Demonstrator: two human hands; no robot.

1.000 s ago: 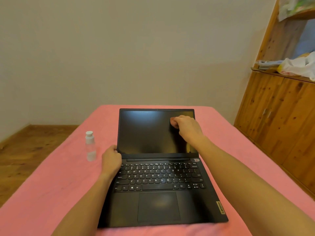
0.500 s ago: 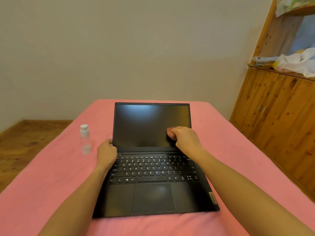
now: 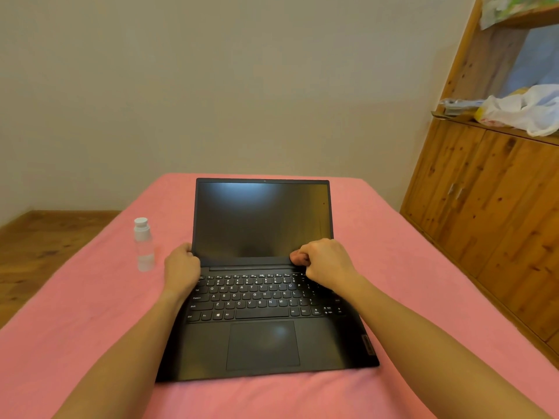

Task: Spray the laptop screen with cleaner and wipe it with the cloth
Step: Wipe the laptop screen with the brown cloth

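Note:
A black laptop stands open on the pink cover, its dark screen facing me. My right hand is fisted at the screen's lower right corner, just above the keyboard. It presses a small pinkish wad, the cloth, against the bottom bezel. Most of the cloth is hidden inside the fist. My left hand grips the laptop's left edge by the hinge. A small clear spray bottle with a white cap stands upright left of the laptop, apart from both hands.
The pink cover spreads over the whole surface under the laptop. A wooden cabinet stands close on the right, with a white plastic bag on its shelf. A plain wall is behind, wooden floor at the left.
My right hand with the cloth has slid down the right side of the screen, from near the top to the bottom bezel. My left hand has stayed on the laptop's left edge.

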